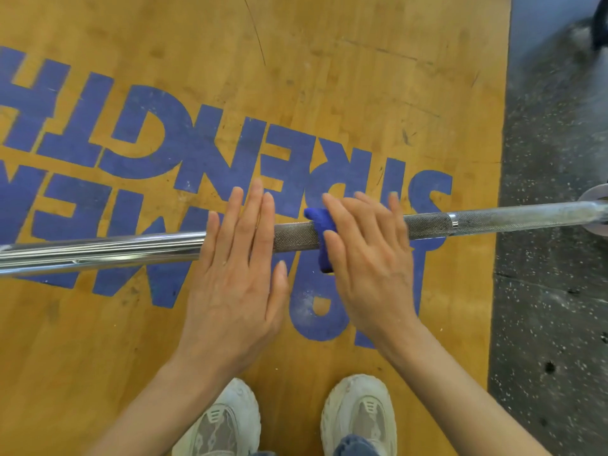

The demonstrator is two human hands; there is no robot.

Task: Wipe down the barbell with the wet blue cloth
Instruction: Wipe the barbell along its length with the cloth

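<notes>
Blue cloth (320, 240) mostly hidden under flat right hand (368, 258); left hand (237, 274) flat, fingers straight, on barbell (477, 222); "STRENGTH" upside-down on platform (329, 60).

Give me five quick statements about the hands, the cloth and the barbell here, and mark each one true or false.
1. The blue cloth is draped over the barbell under the right hand. True.
2. The left hand holds the cloth. False: it lies flat on the bar, fingers straight, beside the cloth and clear of it.
3. The cloth sits on the knurled part of the bar. True.
4. The barbell lies on grey carpet. False: it spans a wooden platform with blue lettering.
5. The person is barefoot. False: pale sneakers show at the bottom of the view.
</notes>
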